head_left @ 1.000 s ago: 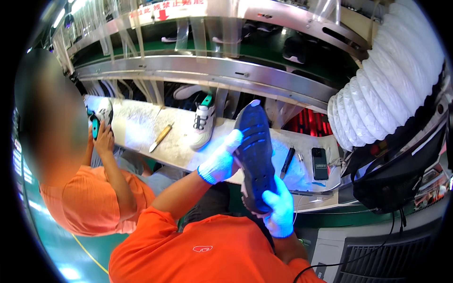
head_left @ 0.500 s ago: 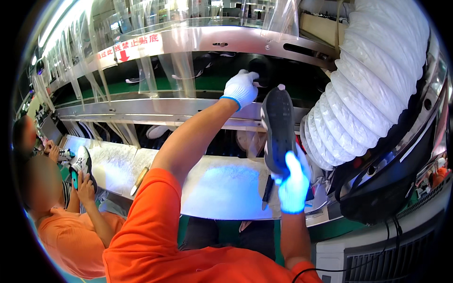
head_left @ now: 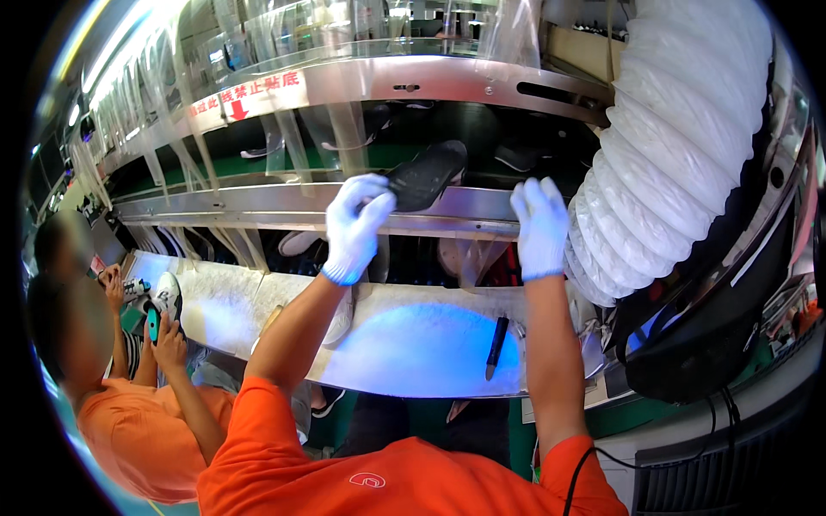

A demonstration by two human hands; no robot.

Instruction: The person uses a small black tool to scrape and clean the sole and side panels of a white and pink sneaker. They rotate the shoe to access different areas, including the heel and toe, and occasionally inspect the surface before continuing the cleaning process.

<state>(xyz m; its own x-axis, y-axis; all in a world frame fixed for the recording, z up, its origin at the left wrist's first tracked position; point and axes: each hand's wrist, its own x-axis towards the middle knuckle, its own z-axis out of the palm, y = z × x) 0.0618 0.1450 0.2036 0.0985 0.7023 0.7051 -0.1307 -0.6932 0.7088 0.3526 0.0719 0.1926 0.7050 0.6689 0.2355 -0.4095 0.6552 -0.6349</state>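
Pinching the near, left end of a black shoe sole [head_left: 428, 176], the white-gloved left hand [head_left: 354, 228] has its thumb and fingers drawn together at that edge. The sole slants up and to the right from the glove, held in front of the upper edge of a metal rail [head_left: 284, 202] and overlapping the dark opening behind it, where a green belt [head_left: 225, 168] runs. Level with the left hand and well apart from it, the white-gloved right hand [head_left: 542, 228] is raised before the right part of the rail, grasping nothing; its fingers point upward, close to one another rather than widely spread. A ribbed white hose [head_left: 680, 155] curves down just beside this hand.

Below the hands lies a pale counter [head_left: 404, 344], lit blue in its middle. On it a black-handled tool [head_left: 496, 344] rests at a slant, its tip toward the near edge. A white shoe [head_left: 340, 320] shows in part behind the left forearm.

Clear plastic strips [head_left: 348, 138] hang over the opening at left. A black bag [head_left: 688, 365] is at right, beyond the counter. To the left, a co-worker [head_left: 155, 443] in orange holds a white shoe with a green part in it; details there are small.
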